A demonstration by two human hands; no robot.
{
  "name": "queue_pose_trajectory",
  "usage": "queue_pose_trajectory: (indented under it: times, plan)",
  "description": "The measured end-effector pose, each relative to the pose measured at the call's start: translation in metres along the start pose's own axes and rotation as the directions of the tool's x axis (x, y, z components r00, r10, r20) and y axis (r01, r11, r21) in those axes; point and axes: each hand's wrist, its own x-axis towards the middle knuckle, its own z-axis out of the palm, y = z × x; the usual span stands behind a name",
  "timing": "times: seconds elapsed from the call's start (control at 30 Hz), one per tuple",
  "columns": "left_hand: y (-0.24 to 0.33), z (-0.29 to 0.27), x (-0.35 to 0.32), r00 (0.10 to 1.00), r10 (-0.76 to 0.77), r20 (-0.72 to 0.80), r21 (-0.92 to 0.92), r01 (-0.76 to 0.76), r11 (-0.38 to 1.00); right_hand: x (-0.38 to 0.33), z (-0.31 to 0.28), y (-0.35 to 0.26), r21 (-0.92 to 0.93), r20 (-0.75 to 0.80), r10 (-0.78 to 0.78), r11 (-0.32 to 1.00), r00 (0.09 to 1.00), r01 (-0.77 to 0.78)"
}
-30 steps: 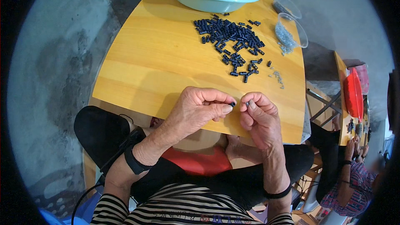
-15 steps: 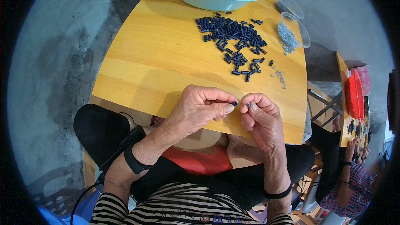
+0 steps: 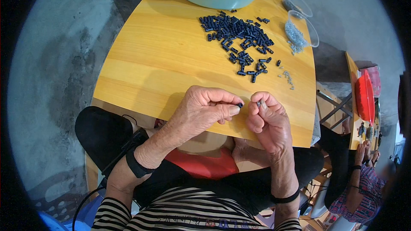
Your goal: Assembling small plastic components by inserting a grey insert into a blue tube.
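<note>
My left hand (image 3: 201, 110) pinches a small black plastic connector (image 3: 240, 105) between thumb and forefinger, one end toward the right. Just to its right, my right hand (image 3: 272, 124) holds a tiny silver screw (image 3: 258, 104) at its fingertips. A small gap separates the two parts. Beyond the hands, a pile of black connectors (image 3: 239, 32) spreads over the yellow table (image 3: 150, 51). A few loose screws (image 3: 288, 78) lie to the right of the pile.
At the far edge stands a light-blue basin (image 3: 222, 2) full of black connectors. A clear tub (image 3: 316, 38) tips silver screws onto the table, with another clear tub (image 3: 305, 8) behind it. On the right, a person's hands (image 3: 365, 149) work at another table beside a red basin (image 3: 364, 98).
My right hand has shifted slightly up and its fingertips have turned the screw a little. My left hand stays nearly in place, still pinching the connector.
</note>
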Motion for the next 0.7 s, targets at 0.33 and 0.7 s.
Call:
queue_pose_trajectory:
  times: [0.33,0.7]
  plan:
    - [0.0002,-0.0002,-0.0002,1.000,0.011,0.009,-0.004,-0.011,1.000,0.0025,0.0005,0.0002,0.114,0.034,0.046,0.992,0.998,-0.049]
    - [0.0017,-0.0002,-0.0022,1.000,-0.013,0.002,0.017,0.012,1.000,0.0044,-0.0036,0.0011,0.267,0.057,0.041,0.962,0.998,-0.055]
